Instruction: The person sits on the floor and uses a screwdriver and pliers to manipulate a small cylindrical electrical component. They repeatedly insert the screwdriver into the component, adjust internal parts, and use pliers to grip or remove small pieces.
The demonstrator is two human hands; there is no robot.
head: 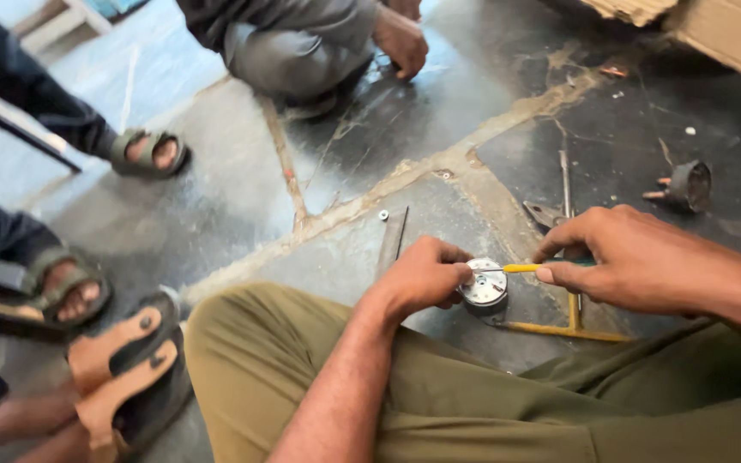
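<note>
Metal, likely stiff and heavy, the round motor (484, 287) was steadied on the floor (370, 163) at its rim by the clenched left hand (422, 279), while a yellow screwdriver (521, 268) was pinched in the right hand (623, 257).

Soft daylight falls from the upper left, throwing a pale bluish sheen across the dark floor (216, 189) toward its far left edge. Shadows are weak and diffuse. Sharpness is moderate; frame edges stretch and blur slightly.
</note>
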